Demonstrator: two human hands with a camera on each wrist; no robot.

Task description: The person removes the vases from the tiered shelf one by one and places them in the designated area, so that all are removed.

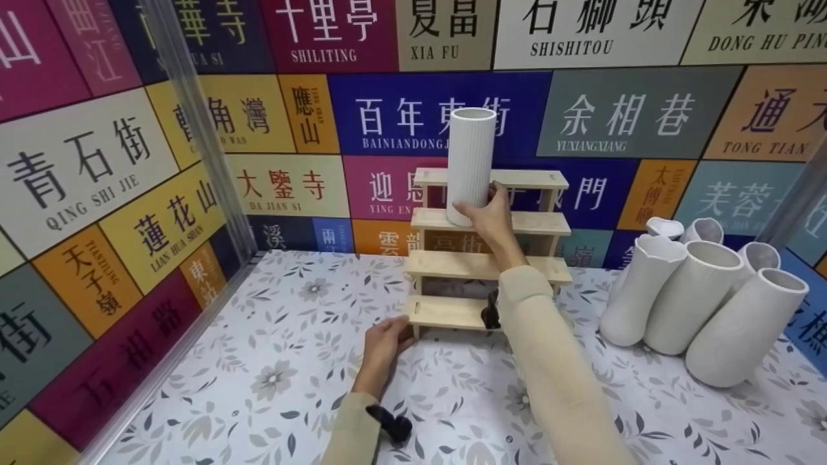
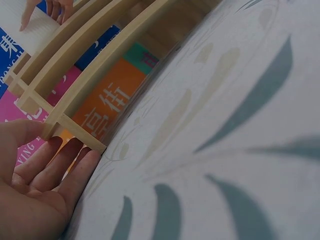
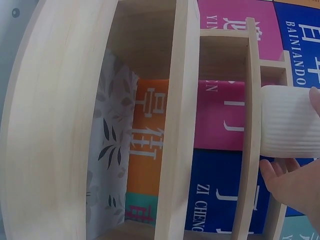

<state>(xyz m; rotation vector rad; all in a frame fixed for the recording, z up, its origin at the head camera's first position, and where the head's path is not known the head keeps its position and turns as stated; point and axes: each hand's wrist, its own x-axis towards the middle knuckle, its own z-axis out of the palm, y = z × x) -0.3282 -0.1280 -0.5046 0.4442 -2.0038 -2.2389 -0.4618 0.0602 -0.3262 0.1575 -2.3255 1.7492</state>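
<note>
A white ribbed cylindrical vase [image 1: 470, 168] stands upright at the second step from the top of a pale wooden stepped shelf [image 1: 452, 265]. My right hand [image 1: 491, 216] grips the vase low down, thumb in front and fingers around its right side. In the right wrist view the vase's base [image 3: 287, 122] meets the step or sits very close to it. At the shelf's lowest step, my left hand [image 1: 386, 339] holds the left end. The left wrist view has that thumb [image 2: 25, 132] against the step's end and the other fingers [image 2: 75, 167] below it.
Several white vases [image 1: 698, 297] of differing shapes stand grouped right of the shelf. A floral cloth [image 1: 284, 361] covers the table. Behind rises a wall of coloured name panels [image 1: 439, 90], with a clear upright strip [image 1: 213, 142] at the left corner.
</note>
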